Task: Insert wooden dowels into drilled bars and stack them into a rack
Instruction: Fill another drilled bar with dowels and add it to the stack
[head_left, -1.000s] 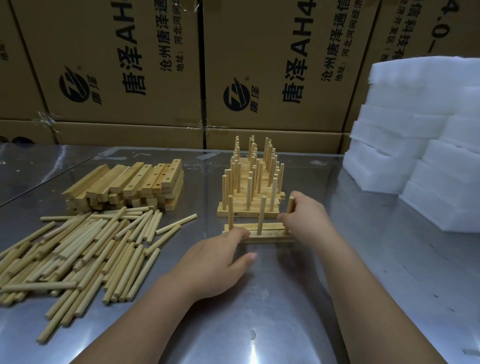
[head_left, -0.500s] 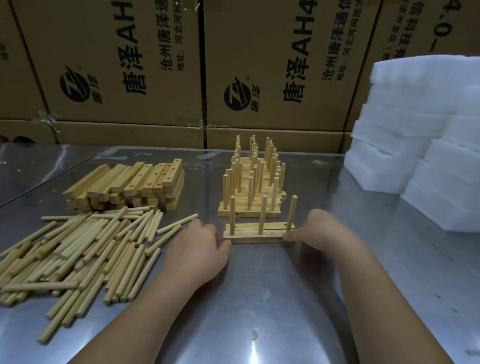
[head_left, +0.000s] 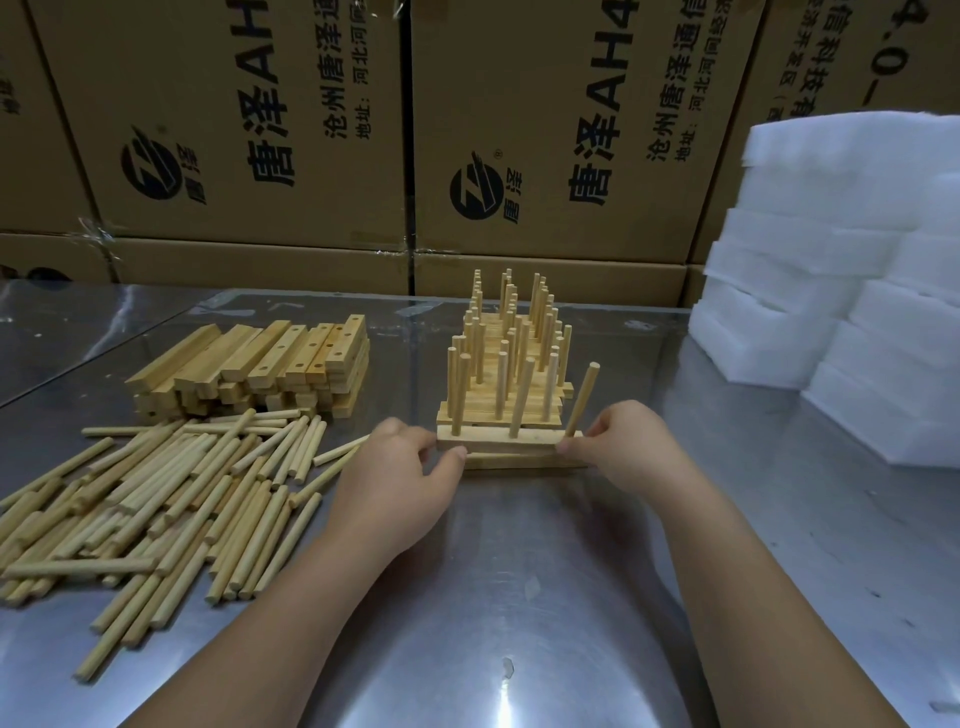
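The left hand (head_left: 400, 478) and the right hand (head_left: 618, 441) pinch the two ends of the bar (head_left: 498, 441) with its three dowels (head_left: 521, 397), just in front of the rack (head_left: 509, 374). It seems best to keep the bar level and bring it slowly to the rack. The cardboard boxes (head_left: 519, 130) behind the rack are closed, so their content is hidden.

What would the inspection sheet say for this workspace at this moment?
Surface: steel table, reflective, a few small flecks.
Job's things: doweled bar with three dowels, right one leaning, in front of rack; loose dowels and drilled bars at left.
Clutter: white foam blocks stacked at right.
Hands: left hand and right hand pinch the doweled bar's ends.
Cables: nothing seen.
Surroundings: printed cardboard boxes behind the table.
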